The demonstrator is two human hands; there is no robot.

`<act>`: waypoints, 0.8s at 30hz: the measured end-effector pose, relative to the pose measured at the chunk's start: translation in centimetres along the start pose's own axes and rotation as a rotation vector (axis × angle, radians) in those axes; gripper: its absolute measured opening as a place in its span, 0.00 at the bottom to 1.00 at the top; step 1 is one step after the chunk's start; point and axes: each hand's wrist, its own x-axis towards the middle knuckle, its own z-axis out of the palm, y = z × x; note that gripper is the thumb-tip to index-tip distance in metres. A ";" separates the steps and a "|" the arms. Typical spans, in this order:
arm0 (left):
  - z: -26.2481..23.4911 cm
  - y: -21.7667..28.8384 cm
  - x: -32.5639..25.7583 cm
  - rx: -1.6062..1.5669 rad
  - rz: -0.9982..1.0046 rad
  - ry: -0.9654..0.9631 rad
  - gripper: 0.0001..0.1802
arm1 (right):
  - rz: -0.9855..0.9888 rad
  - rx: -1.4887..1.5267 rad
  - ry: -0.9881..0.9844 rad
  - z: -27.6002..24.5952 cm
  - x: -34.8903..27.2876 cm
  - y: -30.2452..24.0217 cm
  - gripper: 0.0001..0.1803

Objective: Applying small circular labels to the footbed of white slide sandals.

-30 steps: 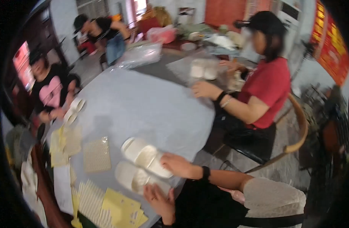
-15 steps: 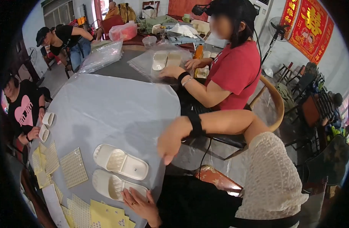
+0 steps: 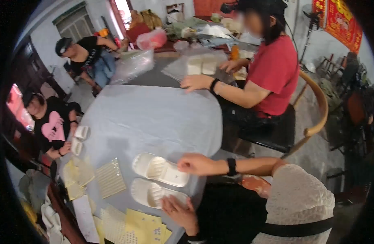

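Note:
Two cream slide slippers lie side by side on the table, toes pointing left. My left hand [image 3: 179,212] rests flat on the heel of the nearer slipper [image 3: 143,191], fingers stretched out and partly covering its footbed. Above the heel end of the farther slipper [image 3: 154,168] is my right hand [image 3: 195,164], its fingers curled together; whatever they may hold is too small to see. A small dark mark shows on that slipper's heel. Close to my left hand lie a yellow sheet [image 3: 145,227] with small dark stickers and a pale patterned sheet [image 3: 113,221].
More sticker sheets [image 3: 110,177] cover the left side of the grey-covered table [image 3: 154,118]. A person in black handles small white slippers [image 3: 82,133] across it. At the far right, a person in red works at a plastic bag with slippers [image 3: 201,65]. Another person leans in behind.
My right hand has come from beyond the table edge to over the farther slipper's heel. The left hand stays on the nearer slipper. The whole view has shifted.

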 end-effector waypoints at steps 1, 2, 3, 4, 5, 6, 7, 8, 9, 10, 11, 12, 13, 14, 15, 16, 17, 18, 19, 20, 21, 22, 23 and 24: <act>-0.2 0.1 -0.1 -0.001 -0.031 -0.020 0.38 | 0.017 -0.084 -0.063 0.9 -0.4 -0.2 0.09; -0.3 0.3 -0.2 0.006 -0.048 -0.049 0.38 | -0.010 0.034 -0.093 1.7 -0.9 -0.4 0.11; -0.4 0.3 -0.2 0.016 -0.060 -0.026 0.38 | -0.048 -0.017 -0.123 2.2 -0.8 -0.5 0.12; -0.5 0.5 -0.1 0.013 -0.069 -0.035 0.38 | -0.110 0.000 -0.113 2.8 -0.6 -0.7 0.12; -0.5 0.5 0.0 0.011 -0.078 -0.056 0.38 | -0.096 -0.045 -0.119 3.1 -0.5 -0.8 0.13; -0.6 0.6 0.2 0.002 -0.077 -0.032 0.38 | -0.074 -0.092 -0.122 3.2 -0.5 -1.0 0.13; -0.8 0.7 0.2 -0.005 -0.081 -0.036 0.36 | -0.031 -0.156 -0.146 3.4 -0.2 -1.0 0.13; -0.9 0.8 0.2 -0.012 -0.078 -0.047 0.35 | -0.061 -0.152 -0.124 3.4 -0.1 -1.0 0.13; -1.0 0.9 0.3 -0.023 -0.077 -0.046 0.35 | -0.012 -0.130 -0.135 3.4 0.0 -1.0 0.13; -1.0 1.0 0.4 -0.033 -0.081 -0.047 0.35 | 0.029 -0.094 -0.140 3.4 0.0 -1.0 0.12; -1.1 1.0 0.4 -0.041 -0.086 -0.052 0.35 | 0.049 -0.105 -0.142 3.5 0.0 -1.0 0.12; -1.2 1.0 0.3 -0.047 -0.084 -0.058 0.35 | 0.019 -0.128 -0.134 3.5 0.0 -1.0 0.13; -1.1 1.0 0.4 -0.046 -0.079 -0.040 0.35 | -0.020 -0.146 -0.112 3.5 0.0 -1.0 0.13; -1.0 0.9 0.4 -0.043 -0.074 -0.020 0.34 | -0.015 -0.156 -0.125 3.6 0.1 -1.0 0.13; -1.0 0.9 0.3 -0.044 -0.075 -0.019 0.34 | -0.013 -0.128 -0.111 3.7 0.1 -1.0 0.12; -0.9 0.8 0.3 -0.023 -0.072 -0.028 0.35 | -0.010 -0.099 -0.097 3.8 0.1 -1.0 0.11; -0.8 0.8 0.3 -0.004 -0.069 -0.037 0.35 | -0.008 -0.102 -0.099 3.9 0.2 -1.0 0.11; -0.7 0.8 0.3 -0.011 -0.071 -0.034 0.35 | -0.021 -0.114 -0.085 3.9 0.2 -1.1 0.10; -0.6 0.8 0.2 -0.008 -0.076 -0.033 0.35 | 0.002 -0.127 -0.107 4.0 0.2 -1.1 0.10; -0.6 0.8 0.2 -0.003 -0.081 -0.033 0.35 | -0.029 -0.130 -0.072 4.0 0.2 -1.1 0.09; -0.5 0.7 0.2 -0.008 -0.081 -0.032 0.35 | -0.010 -0.108 -0.073 4.0 0.3 -1.1 0.09; -0.5 0.7 0.2 -0.006 -0.079 -0.029 0.35 | -0.001 -0.082 -0.061 4.0 0.3 -1.1 0.08; -0.5 0.7 0.2 -0.002 -0.077 -0.029 0.35 | 0.013 -0.084 -0.072 4.1 0.3 -1.1 0.08; -0.6 0.7 0.2 -0.001 -0.080 -0.034 0.35 | 0.018 -0.077 -0.067 4.1 0.3 -1.0 0.07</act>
